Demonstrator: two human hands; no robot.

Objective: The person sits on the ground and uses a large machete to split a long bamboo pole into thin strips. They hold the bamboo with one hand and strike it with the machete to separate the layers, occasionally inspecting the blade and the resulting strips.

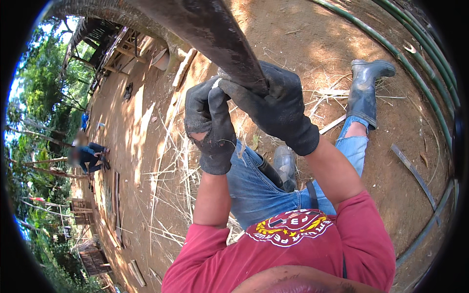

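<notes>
A long, broad, dark blade [220, 44] slants from the top edge, very close to view, down to my hands. My right hand [283, 110], in a black work glove, is closed round its lower end, with the thumb side toward my left hand. My left hand [209, 127], in a worn black glove with a hole that bares some skin, is closed beside the blade. A small pale strip end [216, 84] shows at its fingertips, near the right thumb. The rest of that strip is hidden by the gloves and blade.
Pale shavings [171, 168] litter the dirt around my jeans and rubber boots [364, 90]. Green bamboo poles [398, 53] curve along the right. A flat grey strip [414, 171] lies there too. At far left are people sitting [88, 157], and a bamboo structure [124, 49] stands upper left.
</notes>
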